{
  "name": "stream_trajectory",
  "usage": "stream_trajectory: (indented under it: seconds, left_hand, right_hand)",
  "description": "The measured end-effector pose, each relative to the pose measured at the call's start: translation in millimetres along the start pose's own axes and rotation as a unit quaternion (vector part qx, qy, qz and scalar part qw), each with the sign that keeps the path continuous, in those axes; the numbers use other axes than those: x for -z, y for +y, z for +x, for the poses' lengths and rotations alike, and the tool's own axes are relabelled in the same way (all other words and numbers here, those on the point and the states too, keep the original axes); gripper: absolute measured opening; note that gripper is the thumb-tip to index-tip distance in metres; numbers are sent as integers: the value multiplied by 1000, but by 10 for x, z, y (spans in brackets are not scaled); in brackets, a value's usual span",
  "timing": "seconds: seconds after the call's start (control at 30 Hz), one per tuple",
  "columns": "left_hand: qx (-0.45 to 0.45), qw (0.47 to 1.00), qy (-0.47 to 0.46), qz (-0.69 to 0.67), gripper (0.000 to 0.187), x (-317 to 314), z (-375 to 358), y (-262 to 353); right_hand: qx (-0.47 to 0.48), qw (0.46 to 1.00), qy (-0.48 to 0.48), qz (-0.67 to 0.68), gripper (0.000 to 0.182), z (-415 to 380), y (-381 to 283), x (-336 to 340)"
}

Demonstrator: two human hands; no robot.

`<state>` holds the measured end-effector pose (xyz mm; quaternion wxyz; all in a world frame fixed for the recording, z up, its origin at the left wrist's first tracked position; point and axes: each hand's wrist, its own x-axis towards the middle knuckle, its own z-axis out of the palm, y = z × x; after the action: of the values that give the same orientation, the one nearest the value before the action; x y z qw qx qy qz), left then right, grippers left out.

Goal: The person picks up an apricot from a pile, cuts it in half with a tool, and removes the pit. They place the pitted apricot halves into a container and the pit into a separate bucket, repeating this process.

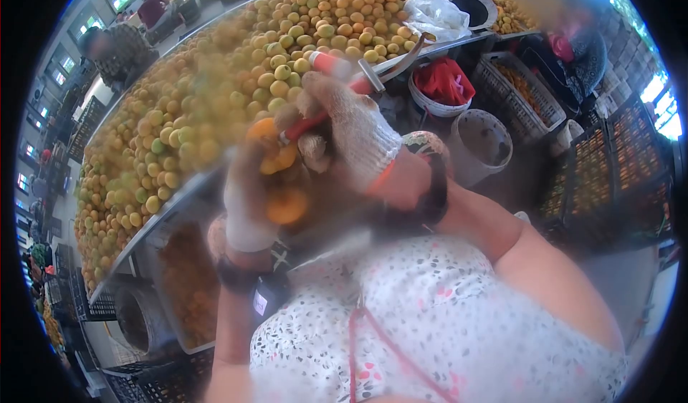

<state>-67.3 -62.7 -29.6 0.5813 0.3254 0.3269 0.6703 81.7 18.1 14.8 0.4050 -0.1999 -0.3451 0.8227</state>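
Both hands are gloved and working close together above the lap. The right hand [355,120] is curled firmly around a red-handled tool [304,126], its curved end pointing away from the body. The left hand [249,188], blurred, has its fingers bent about an orange fruit [281,161] — located between the two hands, at the tool's near end. A second orange piece [287,204] shows just below; whether it is held cannot be determined. Beyond lies a heap of fruit [279,66] on a metal-edged table [168,213] — with a red bag [446,82] in a white bucket [437,109] to the right.
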Motion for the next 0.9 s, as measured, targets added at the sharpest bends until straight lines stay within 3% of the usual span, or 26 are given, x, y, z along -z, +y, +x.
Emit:
stream_trajectory:
  seconds: [0.07, 0.13, 0.27, 0.33, 0.37, 0.43, 0.47, 0.53, 0.57, 0.6, 0.7, 0.73, 0.77, 0.9]
  left_hand:
    - [15, 999, -5, -40, 46, 69, 46, -55]
    - [41, 977, -121, -172, 45, 223, 121, -142]
    - [63, 940, -145, -301, 43, -194, 142, -138]
    - [70, 957, 118, -254, 38, -420, 78, -72]
    - [66, 958, 117, -254, 38, -352, 96, -92]
    - [23, 985, 163, -43, 35, -75, 180, -204]
    - [2, 995, 58, -77, 34, 56, 257, -224]
    - [-48, 996, 72, -7, 26, 156, 272, -165]
    - [-79, 991, 99, 43, 30, 170, 285, -155]
    - [-109, 982, 122, 90, 34, 126, 313, -131]
    - [-88, 982, 126, 107, 35, -46, 287, -91]
    - [-75, 983, 115, 120, 36, -126, 247, -35]
    - [-99, 975, 108, 167, 35, -116, 230, -14]
    - [-78, 970, 122, 194, 32, 131, 114, 121]
  right_hand:
    - [-13, 1000, 25, 9, 28, 9, 19, 26]
    - [-17, 1000, 22, 15, 28, 61, 39, 67]
    - [-38, 998, -13, 58, 28, 97, 31, 84]
    - [-1, 1000, -13, 21, 28, 123, 51, 107]
    - [36, 999, -16, -16, 28, 162, 68, 115]
    - [76, 995, -32, -51, 28, 200, 122, 213]
    - [113, 989, -48, -83, 27, 234, 145, 261]
    - [167, 973, -123, -98, 23, 279, 45, 340]
    - [154, 960, -59, -227, 20, 163, -97, 223]
    - [153, 958, -81, -227, 20, 222, -18, 234]
    - [162, 965, -121, -165, 18, 295, 191, 290]
    - [284, 852, -116, -424, 19, 215, 190, 241]
    - [382, 657, -99, -642, 21, 174, 186, 208]
    - [362, 682, -135, -620, 23, 166, 258, 185]
